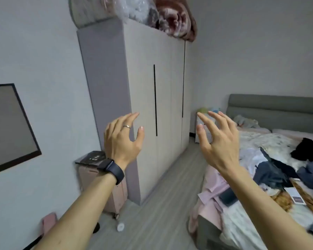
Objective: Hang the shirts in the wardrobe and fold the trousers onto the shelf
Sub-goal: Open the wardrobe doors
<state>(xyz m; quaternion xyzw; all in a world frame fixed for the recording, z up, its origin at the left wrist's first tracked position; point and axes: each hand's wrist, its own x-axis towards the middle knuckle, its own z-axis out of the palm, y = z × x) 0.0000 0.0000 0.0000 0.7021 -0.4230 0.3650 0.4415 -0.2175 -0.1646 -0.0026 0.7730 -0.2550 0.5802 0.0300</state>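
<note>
Both hands were raised mid-frame, backs toward the viewer, touching nothing. The left hand [122, 139] had its fingers spread and relaxed, a ring on one finger and a dark watch [110, 167] on the wrist. The right hand [219, 141] had its fingers loosely bent and apart, nothing in them. Behind them, centre frame, the wardrobe [148, 87] stood with doors closed; rolled blankets [175, 17] lay on top, at the upper edge. Clothes lay on the bed [271, 105] at right: a pink garment [213, 183] at the near edge, dark blue garments [271, 170] further right, a black garment [307, 148] beyond. A pink suitcase [105, 192] stood lower left, beside the wardrobe.
</note>
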